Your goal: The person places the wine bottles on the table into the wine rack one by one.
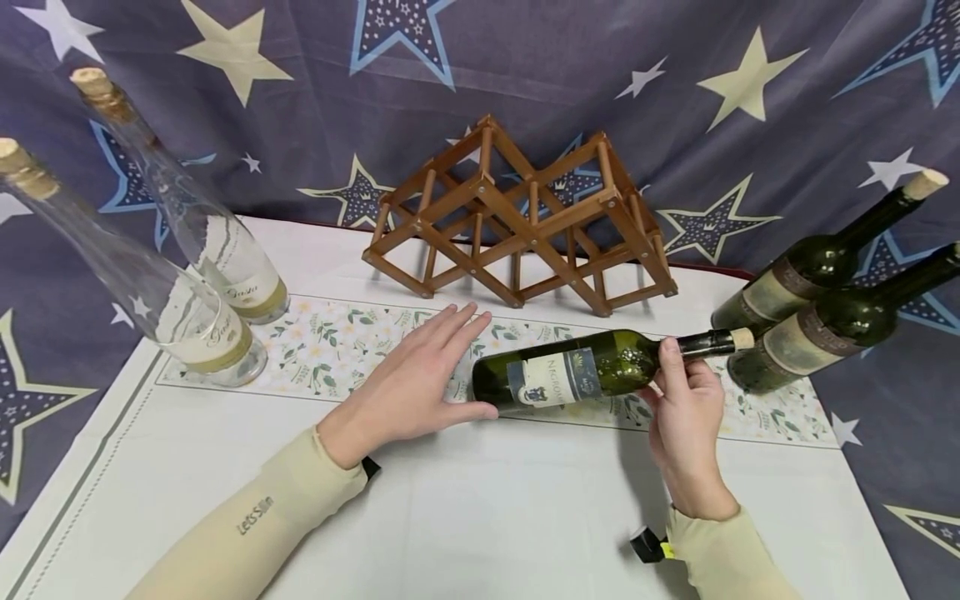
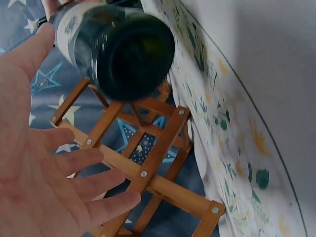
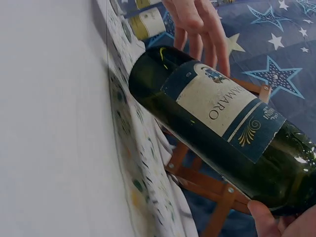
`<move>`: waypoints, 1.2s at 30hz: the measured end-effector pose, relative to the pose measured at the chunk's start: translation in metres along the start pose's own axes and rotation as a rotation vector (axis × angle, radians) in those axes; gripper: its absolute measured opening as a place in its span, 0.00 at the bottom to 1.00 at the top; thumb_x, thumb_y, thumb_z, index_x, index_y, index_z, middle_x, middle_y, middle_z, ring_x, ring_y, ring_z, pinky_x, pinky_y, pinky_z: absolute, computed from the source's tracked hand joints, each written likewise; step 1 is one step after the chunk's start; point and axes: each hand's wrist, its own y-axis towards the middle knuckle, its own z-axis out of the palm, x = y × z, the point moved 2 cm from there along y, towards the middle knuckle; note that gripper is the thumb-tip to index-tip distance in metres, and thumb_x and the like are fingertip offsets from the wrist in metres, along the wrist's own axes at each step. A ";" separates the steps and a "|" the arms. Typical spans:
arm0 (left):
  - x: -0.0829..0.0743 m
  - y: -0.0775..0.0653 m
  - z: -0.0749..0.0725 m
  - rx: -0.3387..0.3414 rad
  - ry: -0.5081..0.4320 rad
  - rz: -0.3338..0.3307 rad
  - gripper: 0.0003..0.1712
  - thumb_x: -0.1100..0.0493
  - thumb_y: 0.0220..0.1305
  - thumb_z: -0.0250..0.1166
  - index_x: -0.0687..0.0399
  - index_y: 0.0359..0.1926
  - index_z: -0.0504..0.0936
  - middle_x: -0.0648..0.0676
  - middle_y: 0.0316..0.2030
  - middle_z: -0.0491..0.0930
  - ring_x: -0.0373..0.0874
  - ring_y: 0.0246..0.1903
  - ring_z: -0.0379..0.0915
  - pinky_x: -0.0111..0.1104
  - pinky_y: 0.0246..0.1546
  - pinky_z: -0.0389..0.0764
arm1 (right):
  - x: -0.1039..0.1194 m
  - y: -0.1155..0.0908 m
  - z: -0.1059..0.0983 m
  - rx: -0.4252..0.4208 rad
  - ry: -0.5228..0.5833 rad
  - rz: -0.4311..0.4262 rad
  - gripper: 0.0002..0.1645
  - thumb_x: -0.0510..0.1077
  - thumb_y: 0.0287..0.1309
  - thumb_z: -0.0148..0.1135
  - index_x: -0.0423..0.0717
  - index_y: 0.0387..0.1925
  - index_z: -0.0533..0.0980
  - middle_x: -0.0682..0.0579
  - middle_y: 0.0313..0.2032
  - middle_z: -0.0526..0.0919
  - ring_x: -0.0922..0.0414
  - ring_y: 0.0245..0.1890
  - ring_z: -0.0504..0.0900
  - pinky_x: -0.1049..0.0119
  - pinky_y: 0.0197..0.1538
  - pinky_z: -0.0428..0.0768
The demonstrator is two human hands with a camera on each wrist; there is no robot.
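A dark green wine bottle with a cork and a cream-and-blue label lies nearly level above the table runner. My right hand grips it at the neck and shoulder, thumb on top. Near the bottle's base is my left hand, its fingers stretched out and spread. In the left wrist view, a gap shows between the left fingers and the round base of the bottle. The right wrist view shows the bottle's label facing the camera. Behind the hands stands a wooden wine rack with diamond-shaped openings.
Two clear corked bottles stand at the left end of the floral runner. At the right end are two dark green corked bottles. A star-patterned cloth hangs behind the white-covered table.
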 end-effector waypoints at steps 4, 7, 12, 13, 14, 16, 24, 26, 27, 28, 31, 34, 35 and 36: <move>-0.004 0.003 0.004 -0.007 0.000 0.025 0.66 0.22 0.59 0.70 0.52 0.85 0.54 0.62 0.82 0.55 0.61 0.80 0.50 0.58 0.76 0.59 | -0.008 -0.004 0.005 0.022 -0.011 0.020 0.21 0.49 0.73 0.67 0.33 0.50 0.78 0.47 0.39 0.87 0.58 0.34 0.90 0.66 0.30 0.86; -0.005 0.004 0.007 -0.013 -0.005 0.038 0.67 0.24 0.58 0.72 0.53 0.85 0.54 0.62 0.81 0.56 0.62 0.80 0.52 0.59 0.74 0.62 | -0.013 -0.007 0.008 0.032 -0.013 0.040 0.20 0.50 0.74 0.66 0.35 0.49 0.78 0.47 0.40 0.88 0.57 0.35 0.90 0.65 0.31 0.87; -0.005 0.004 0.011 -0.031 -0.013 0.052 0.67 0.27 0.57 0.76 0.54 0.84 0.55 0.62 0.80 0.58 0.62 0.79 0.54 0.59 0.73 0.63 | -0.020 -0.011 0.013 0.034 -0.008 0.067 0.20 0.49 0.73 0.67 0.35 0.49 0.77 0.47 0.39 0.87 0.58 0.34 0.90 0.66 0.29 0.87; -0.005 0.004 0.012 -0.034 -0.010 0.055 0.67 0.27 0.56 0.76 0.54 0.84 0.56 0.62 0.80 0.58 0.63 0.78 0.55 0.59 0.73 0.63 | -0.021 -0.012 0.014 0.038 -0.008 0.070 0.20 0.49 0.73 0.67 0.35 0.49 0.77 0.48 0.38 0.87 0.58 0.34 0.90 0.66 0.29 0.87; -0.005 0.005 0.013 -0.040 -0.006 0.060 0.67 0.28 0.56 0.77 0.54 0.84 0.56 0.62 0.80 0.59 0.63 0.78 0.56 0.59 0.73 0.64 | -0.021 -0.013 0.015 0.042 -0.009 0.073 0.20 0.49 0.74 0.67 0.35 0.49 0.77 0.48 0.38 0.87 0.58 0.33 0.89 0.67 0.28 0.87; -0.004 0.005 0.015 -0.049 0.000 0.070 0.67 0.30 0.55 0.78 0.55 0.83 0.57 0.63 0.79 0.60 0.64 0.77 0.57 0.59 0.73 0.64 | -0.023 -0.014 0.016 0.059 -0.003 0.081 0.20 0.50 0.74 0.66 0.35 0.50 0.76 0.48 0.37 0.87 0.58 0.33 0.89 0.67 0.29 0.87; 0.000 0.005 0.023 -0.042 0.047 0.065 0.66 0.33 0.54 0.81 0.53 0.83 0.58 0.63 0.76 0.65 0.61 0.73 0.64 0.57 0.70 0.69 | -0.028 -0.019 0.022 0.118 0.039 0.155 0.24 0.52 0.75 0.64 0.34 0.54 0.74 0.47 0.43 0.87 0.56 0.38 0.90 0.61 0.39 0.89; 0.001 0.005 0.024 -0.041 0.055 0.060 0.66 0.34 0.54 0.82 0.53 0.83 0.58 0.61 0.75 0.67 0.60 0.71 0.67 0.57 0.68 0.72 | -0.029 -0.020 0.022 0.126 0.038 0.163 0.23 0.52 0.76 0.64 0.35 0.54 0.74 0.47 0.45 0.86 0.55 0.39 0.90 0.61 0.40 0.89; 0.001 0.005 0.024 -0.041 0.059 0.059 0.65 0.35 0.53 0.82 0.53 0.83 0.59 0.60 0.74 0.68 0.59 0.70 0.68 0.56 0.66 0.73 | -0.029 -0.020 0.022 0.127 0.041 0.165 0.23 0.52 0.76 0.63 0.35 0.54 0.74 0.47 0.45 0.86 0.55 0.39 0.90 0.61 0.40 0.89; 0.001 0.005 0.024 -0.041 0.064 0.059 0.65 0.35 0.53 0.82 0.53 0.83 0.60 0.59 0.73 0.69 0.58 0.68 0.70 0.56 0.65 0.75 | -0.029 -0.020 0.022 0.129 0.044 0.167 0.23 0.52 0.76 0.64 0.36 0.54 0.74 0.46 0.45 0.86 0.55 0.39 0.90 0.61 0.40 0.89; 0.001 0.005 0.024 -0.038 0.074 0.060 0.63 0.37 0.54 0.83 0.53 0.82 0.62 0.58 0.69 0.73 0.56 0.64 0.74 0.54 0.62 0.78 | -0.030 -0.020 0.022 0.139 0.052 0.167 0.22 0.52 0.76 0.63 0.36 0.54 0.74 0.46 0.45 0.86 0.55 0.40 0.90 0.61 0.40 0.89; 0.002 0.005 0.024 -0.042 0.091 0.072 0.60 0.40 0.55 0.83 0.54 0.80 0.63 0.57 0.66 0.75 0.55 0.60 0.76 0.53 0.59 0.79 | -0.030 -0.020 0.022 0.151 0.060 0.174 0.22 0.52 0.76 0.63 0.37 0.54 0.74 0.46 0.46 0.85 0.55 0.41 0.89 0.61 0.40 0.89; 0.002 0.005 0.024 -0.046 0.096 0.076 0.59 0.40 0.56 0.83 0.55 0.80 0.64 0.57 0.66 0.76 0.55 0.59 0.76 0.52 0.57 0.80 | -0.030 -0.020 0.022 0.156 0.059 0.177 0.22 0.52 0.76 0.63 0.37 0.54 0.73 0.46 0.47 0.85 0.55 0.41 0.89 0.61 0.40 0.89; 0.003 0.005 0.024 -0.052 0.100 0.082 0.58 0.41 0.56 0.82 0.56 0.79 0.64 0.57 0.65 0.76 0.55 0.58 0.76 0.52 0.57 0.80 | -0.029 -0.019 0.021 0.163 0.055 0.179 0.22 0.52 0.76 0.63 0.37 0.54 0.73 0.46 0.47 0.85 0.55 0.42 0.89 0.62 0.40 0.89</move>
